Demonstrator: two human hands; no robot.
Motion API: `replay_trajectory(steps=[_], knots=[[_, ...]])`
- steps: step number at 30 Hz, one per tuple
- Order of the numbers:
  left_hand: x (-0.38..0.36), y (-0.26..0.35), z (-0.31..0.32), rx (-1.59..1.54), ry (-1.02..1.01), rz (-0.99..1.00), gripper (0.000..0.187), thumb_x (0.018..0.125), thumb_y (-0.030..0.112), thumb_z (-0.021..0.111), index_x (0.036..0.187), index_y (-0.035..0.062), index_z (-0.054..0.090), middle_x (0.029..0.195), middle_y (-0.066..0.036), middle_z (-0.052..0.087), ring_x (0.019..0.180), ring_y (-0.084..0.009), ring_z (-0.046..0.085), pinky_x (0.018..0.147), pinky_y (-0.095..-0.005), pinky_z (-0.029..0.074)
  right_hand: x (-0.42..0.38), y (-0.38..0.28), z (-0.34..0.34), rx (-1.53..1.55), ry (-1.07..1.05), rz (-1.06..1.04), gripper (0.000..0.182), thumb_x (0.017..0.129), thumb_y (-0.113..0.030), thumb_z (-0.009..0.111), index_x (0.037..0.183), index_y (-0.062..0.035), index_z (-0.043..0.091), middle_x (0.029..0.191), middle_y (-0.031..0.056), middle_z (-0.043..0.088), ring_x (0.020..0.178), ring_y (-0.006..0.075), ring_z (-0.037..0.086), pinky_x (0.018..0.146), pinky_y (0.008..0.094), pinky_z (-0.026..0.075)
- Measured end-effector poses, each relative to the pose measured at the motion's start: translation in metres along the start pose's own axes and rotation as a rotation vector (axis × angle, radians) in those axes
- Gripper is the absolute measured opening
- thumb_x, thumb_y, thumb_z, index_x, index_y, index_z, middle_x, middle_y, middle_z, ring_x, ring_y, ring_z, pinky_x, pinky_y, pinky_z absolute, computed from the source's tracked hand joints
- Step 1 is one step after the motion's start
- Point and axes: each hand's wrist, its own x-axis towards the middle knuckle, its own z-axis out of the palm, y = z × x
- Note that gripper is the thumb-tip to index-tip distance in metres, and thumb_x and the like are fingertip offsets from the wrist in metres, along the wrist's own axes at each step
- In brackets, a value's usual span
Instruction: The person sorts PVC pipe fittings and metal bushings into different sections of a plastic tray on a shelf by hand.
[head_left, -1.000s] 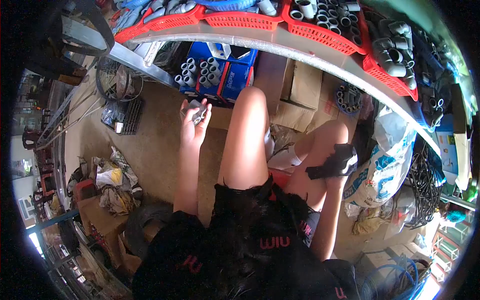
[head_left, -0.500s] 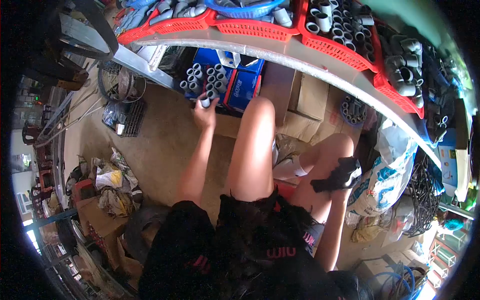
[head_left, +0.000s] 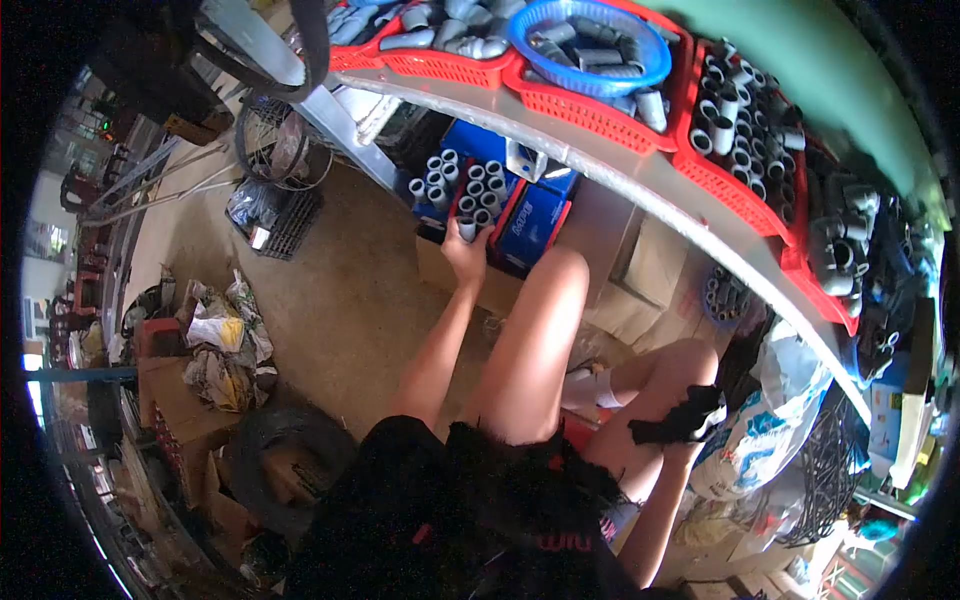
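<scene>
My left hand [head_left: 468, 258] is closed around a short grey pipe fitting [head_left: 467, 230], its round opening facing up. That fitting sits at the near end of the grouped grey pipe fittings [head_left: 485, 183], which stand upright in rows on the blue boxes [head_left: 530, 225]. Whether it touches the row cannot be told. On my right thigh, my right hand [head_left: 684, 452] is closed on a crumpled black cloth [head_left: 672, 418]; the cloth covers most of its fingers.
Above the boxes runs a shelf edge [head_left: 640, 190] with red baskets [head_left: 585, 118] of fittings and a blue basket [head_left: 590, 80]. A metal leg [head_left: 350, 135] stands left. Cardboard boxes [head_left: 650, 265] and a white sack [head_left: 760, 430] lie right; a tyre [head_left: 255, 465] is lower left.
The view has shifted, so the scene sits lower and further right. My left hand still holds the fitting, now nearer the front of the row. My right hand stays on the thigh with the cloth.
</scene>
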Motion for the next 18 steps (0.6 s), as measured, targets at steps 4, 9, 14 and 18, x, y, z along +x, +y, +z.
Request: replay_trajectory(steps=[4, 9, 14, 18], knots=[[-0.001, -0.017, 0.003, 0.052, -0.021, -0.005, 0.042, 0.062, 0.013, 0.078, 0.09, -0.0036, 0.052, 0.084, -0.019, 0.058, 0.077, -0.0354, 0.056, 0.07, -0.0385, 0.044, 0.022, -0.026, -0.011, 0.009, 0.05, -0.088, 0.011, 0.07, -0.016, 0.055, 0.076, -0.0081, 0.051, 0.071, 0.005, 0.05, 0.066, 0.0219, 0.051, 0.058, 0.0344, 0.041], [-0.013, -0.005, -0.011, -0.029, 0.101, -0.005, 0.035, 0.072, 0.016, 0.069, 0.09, -0.0044, 0.046, 0.086, -0.015, 0.046, 0.081, -0.0328, 0.048, 0.074, -0.038, 0.04, -0.002, -0.001, -0.003, 0.101, 0.035, -0.073, 0.022, 0.058, -0.015, 0.061, 0.076, -0.0075, 0.052, 0.074, 0.0076, 0.053, 0.068, 0.0257, 0.053, 0.058, 0.0366, 0.042], [0.016, -0.059, -0.03, 0.055, 0.245, -0.017, 0.03, 0.081, 0.012, 0.052, 0.105, -0.0051, 0.045, 0.099, -0.021, 0.045, 0.093, -0.0342, 0.044, 0.086, -0.0403, 0.033, -0.056, 0.059, 0.028, 0.416, 0.021, 0.203, 0.022, 0.062, -0.021, 0.059, 0.078, -0.0093, 0.05, 0.074, 0.0058, 0.052, 0.068, 0.0225, 0.052, 0.059, 0.033, 0.044], [0.062, -0.058, -0.05, 0.102, 0.154, 0.015, 0.029, 0.077, 0.007, 0.063, 0.102, -0.0003, 0.05, 0.091, -0.015, 0.05, 0.089, -0.0317, 0.047, 0.081, -0.0394, 0.037, -0.058, 0.056, 0.025, 0.522, 0.007, 0.359, 0.02, 0.089, -0.022, 0.045, 0.101, -0.0073, 0.049, 0.078, 0.0018, 0.053, 0.064, 0.0108, 0.054, 0.056, 0.0244, 0.049]])
